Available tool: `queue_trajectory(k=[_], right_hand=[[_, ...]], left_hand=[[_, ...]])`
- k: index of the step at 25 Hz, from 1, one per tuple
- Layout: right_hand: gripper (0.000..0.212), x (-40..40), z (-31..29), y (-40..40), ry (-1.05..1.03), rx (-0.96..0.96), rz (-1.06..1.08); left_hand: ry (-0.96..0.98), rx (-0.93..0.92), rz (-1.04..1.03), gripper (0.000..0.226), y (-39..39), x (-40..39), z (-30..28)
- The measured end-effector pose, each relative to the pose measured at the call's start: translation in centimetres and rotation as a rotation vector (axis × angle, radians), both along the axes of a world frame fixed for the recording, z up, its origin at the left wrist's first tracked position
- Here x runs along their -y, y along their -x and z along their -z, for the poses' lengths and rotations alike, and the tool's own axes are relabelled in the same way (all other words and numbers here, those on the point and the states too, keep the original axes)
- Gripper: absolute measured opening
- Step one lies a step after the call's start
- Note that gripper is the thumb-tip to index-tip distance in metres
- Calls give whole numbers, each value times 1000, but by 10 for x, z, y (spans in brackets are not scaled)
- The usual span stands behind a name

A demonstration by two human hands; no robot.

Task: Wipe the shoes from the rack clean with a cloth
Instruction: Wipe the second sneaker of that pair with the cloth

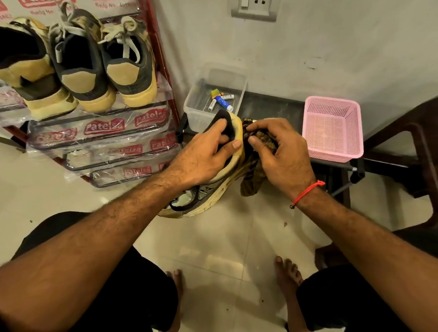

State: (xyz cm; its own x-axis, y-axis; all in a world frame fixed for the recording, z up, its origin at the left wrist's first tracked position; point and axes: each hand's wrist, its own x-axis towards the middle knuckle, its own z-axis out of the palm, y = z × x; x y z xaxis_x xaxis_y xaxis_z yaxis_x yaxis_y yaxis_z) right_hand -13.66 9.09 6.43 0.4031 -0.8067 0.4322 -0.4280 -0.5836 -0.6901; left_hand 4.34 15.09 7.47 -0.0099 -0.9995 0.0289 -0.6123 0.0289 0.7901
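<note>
A tan and grey sneaker [209,192] is held in the air above the floor, heel pointing away from me. My left hand [204,154] grips its heel collar, fingers inside the opening and thumb on the outside. My right hand [278,152] holds a dark patterned cloth [252,181] bunched against the back of the heel; part of the cloth hangs down below. Three more tan and dark shoes [83,66] stand on the top shelf of the red shoe rack [103,137] at the upper left.
A clear plastic box [196,108] with batteries and small items stands by the wall on a dark low surface. A pink mesh basket [333,128] sits to the right of my hands. Dark chair legs [427,158] are at far right. My bare feet rest on the tiled floor.
</note>
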Motion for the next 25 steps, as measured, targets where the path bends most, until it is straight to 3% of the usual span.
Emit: queue_trajectory(k=[2, 4, 6, 7, 10, 14, 19, 23, 25], right_hand=[[24, -9, 0, -7, 7, 29, -17], [27, -30, 3, -15, 15, 18, -116], [26, -53, 11, -21, 47, -68, -248], [24, -62, 15, -21, 67, -125, -313], [23, -54, 14, -20, 112, -189, -349], [21, -15, -3, -13, 81, -37, -104], [24, -42, 7, -15, 86, -167, -261], [22, -17, -5, -13, 65, -87, -123], [23, -45, 1, -20, 83, -119, -246]], left_hand=[[48, -127, -114, 20, 1, 3, 2], [34, -424, -345, 19, -4, 7, 1], [-21, -669, -591, 23, -17, 11, 0], [-42, -703, -661, 26, -24, 13, 0], [-73, -720, -630, 27, -24, 9, -2], [-114, -789, -515, 23, -8, 9, -6], [-93, -780, -581, 24, -14, 11, -6], [-143, -776, -503, 23, -4, 7, -3], [-122, -766, -539, 21, -7, 8, -4]])
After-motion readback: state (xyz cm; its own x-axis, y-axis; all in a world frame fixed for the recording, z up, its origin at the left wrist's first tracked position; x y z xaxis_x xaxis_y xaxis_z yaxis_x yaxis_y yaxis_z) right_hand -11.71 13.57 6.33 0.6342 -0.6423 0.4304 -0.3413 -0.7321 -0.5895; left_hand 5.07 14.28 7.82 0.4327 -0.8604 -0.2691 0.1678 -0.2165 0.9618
